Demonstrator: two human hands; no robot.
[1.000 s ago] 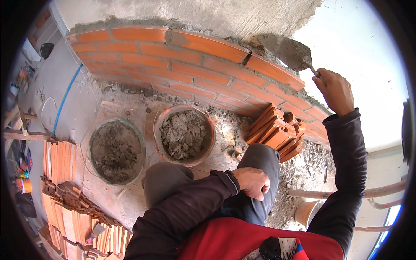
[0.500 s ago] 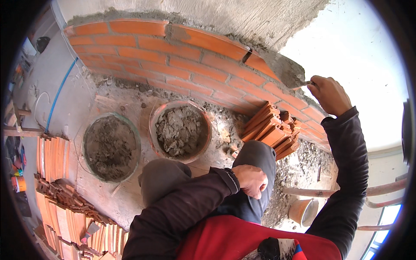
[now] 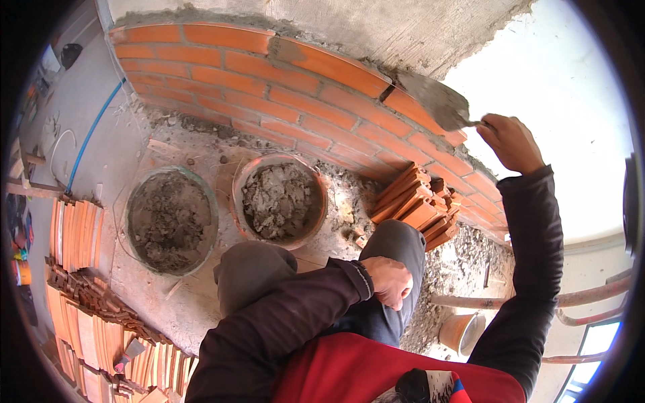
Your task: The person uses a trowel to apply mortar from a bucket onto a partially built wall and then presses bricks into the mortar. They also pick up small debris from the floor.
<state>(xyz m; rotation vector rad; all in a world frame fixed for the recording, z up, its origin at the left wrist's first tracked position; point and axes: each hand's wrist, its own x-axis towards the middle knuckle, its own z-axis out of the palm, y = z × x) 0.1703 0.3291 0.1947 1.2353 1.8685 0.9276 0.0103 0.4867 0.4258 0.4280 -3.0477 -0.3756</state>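
Observation:
My right hand (image 3: 514, 142) grips the handle of a trowel (image 3: 437, 104) at the upper right. Its broad grey blade, smeared with mortar, lies along the top edge of the end brick (image 3: 411, 107) in the upper course of a low orange brick wall (image 3: 295, 107). A dark open joint separates that brick from its neighbour on the left. My left hand (image 3: 388, 282) rests on my right knee with its fingers curled in, and nothing shows in it.
Two buckets of mortar, one green-rimmed (image 3: 213, 228) and one orange-rimmed (image 3: 324, 211), stand before my knees. Loose bricks (image 3: 420, 205) lean near the wall. Stacked bricks (image 3: 77, 235) fill the lower left. A small bucket (image 3: 451, 332) lies by a pole (image 3: 470, 300) at right.
The trowel blade has slid left along the brick's top toward the open joint, uncovering the brick's right end. My left hand stays on the knee. The view has shifted slightly.

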